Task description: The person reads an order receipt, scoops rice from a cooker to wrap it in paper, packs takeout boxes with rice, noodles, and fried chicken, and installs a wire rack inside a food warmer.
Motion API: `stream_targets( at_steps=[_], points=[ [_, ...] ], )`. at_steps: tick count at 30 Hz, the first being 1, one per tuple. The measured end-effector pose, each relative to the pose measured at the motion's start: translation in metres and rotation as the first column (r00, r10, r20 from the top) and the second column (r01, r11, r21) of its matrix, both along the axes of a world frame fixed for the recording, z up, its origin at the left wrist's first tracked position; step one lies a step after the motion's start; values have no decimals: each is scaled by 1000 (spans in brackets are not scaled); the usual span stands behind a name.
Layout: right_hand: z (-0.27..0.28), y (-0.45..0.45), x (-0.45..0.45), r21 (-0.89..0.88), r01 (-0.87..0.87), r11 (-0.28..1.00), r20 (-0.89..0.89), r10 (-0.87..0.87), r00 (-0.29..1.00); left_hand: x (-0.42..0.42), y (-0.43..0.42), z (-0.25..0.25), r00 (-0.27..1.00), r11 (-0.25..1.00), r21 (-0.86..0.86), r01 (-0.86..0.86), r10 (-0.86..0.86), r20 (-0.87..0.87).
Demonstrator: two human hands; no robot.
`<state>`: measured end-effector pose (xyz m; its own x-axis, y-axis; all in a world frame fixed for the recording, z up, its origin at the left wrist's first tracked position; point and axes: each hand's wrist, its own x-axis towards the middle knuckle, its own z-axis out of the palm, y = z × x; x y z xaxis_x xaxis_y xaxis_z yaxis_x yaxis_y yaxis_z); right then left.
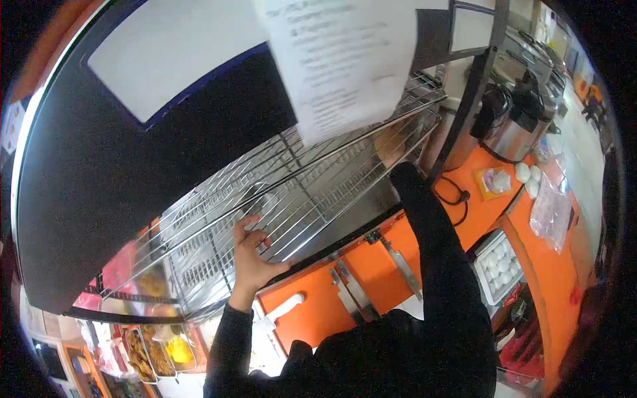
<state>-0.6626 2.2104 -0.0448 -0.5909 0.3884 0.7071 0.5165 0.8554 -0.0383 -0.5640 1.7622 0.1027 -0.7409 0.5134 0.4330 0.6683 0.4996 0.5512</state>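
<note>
My left hand is at the lower front of a display cabinet, beside the wire racks. Its thumb points right along the cabinet's dark lower edge, and the fingers are bent but apart, with nothing visible between them. My right arm, in a black sleeve, reaches to the right end of the cabinet. There my right hand appears as a blurred shape behind the rack wires; its fingers cannot be made out. Through the racks a shiny metal floor shows.
A printed paper sheet hangs over the cabinet's dark top panel. Right of it, the orange counter bears a steel urn, a black cable and white eggs. More eggs fill a tray below. Fried food sits in baskets lower left.
</note>
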Motion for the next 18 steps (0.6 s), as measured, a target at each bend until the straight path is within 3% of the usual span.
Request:
stream_targets(
  at_steps=[2, 5, 7, 11, 14, 17, 18],
  points=[
    [2, -6, -3, -31, 59, 998, 63, -57, 996, -2, -2, -5, 999, 1000, 18, -2, 2, 32],
    [32, -18, 11, -301, -22, 953, 83, 49, 995, 1, 4, 1, 990, 996, 84, -33, 21, 136],
    [32, -19, 7, -354, -63, 933, 24, 76, 997, 0, 4, 0, 991, 997, 68, -38, 29, 132],
    [16, -14, -2, -341, -165, 926, -133, 126, 983, 3, 7, 7, 993, 998, 44, -37, 32, 109],
    [5, -7, 0, -322, -262, 910, -251, 185, 950, -7, 0, -4, 999, 999, -39, -17, 15, -38],
    [-5, 1, 0, -263, -167, 950, -96, 146, 985, 0, 5, 5, 978, 997, 18, -77, 72, 193],
    [-9, 4, 0, -218, -109, 970, -2, 111, 994, 0, 5, 5, 986, 998, 19, -67, 63, 152]
  ],
)
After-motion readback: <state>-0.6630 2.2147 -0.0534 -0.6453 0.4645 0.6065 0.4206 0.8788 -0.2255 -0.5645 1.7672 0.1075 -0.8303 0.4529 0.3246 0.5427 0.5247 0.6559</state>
